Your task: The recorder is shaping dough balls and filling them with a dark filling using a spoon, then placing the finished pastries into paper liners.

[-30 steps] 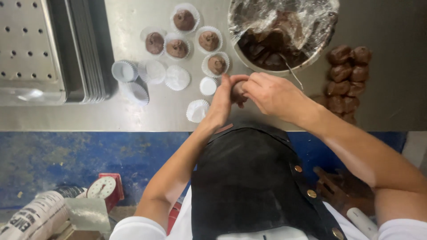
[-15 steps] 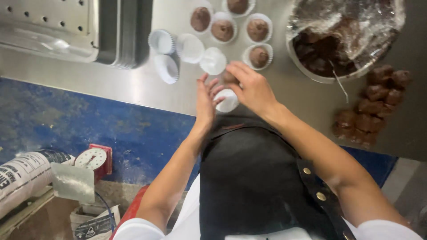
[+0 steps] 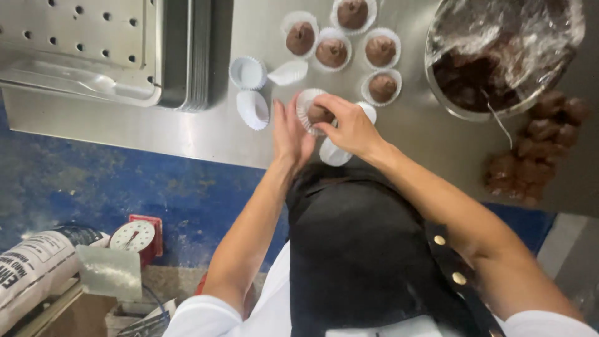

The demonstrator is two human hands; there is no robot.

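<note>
A white paper cup with a brown chocolate ball in it sits tilted between my two hands above the steel table. My right hand pinches the ball into the cup from the right. Against the cup's left side rests my left hand, fingers nearly straight. Several filled cups stand in a cluster beyond my hands. Three empty white cups lie to the left, and another empty cup lies under my right wrist.
A steel bowl of chocolate mix, partly covered with film, stands at the upper right, a spoon in it. Bare chocolate balls lie on the table at the right. Stacked perforated trays fill the upper left. A red scale and a sack sit on the blue floor.
The view has swung, so the table sits further left and higher. My hands have brought the ball into a paper cup and hold it tilted between them.
</note>
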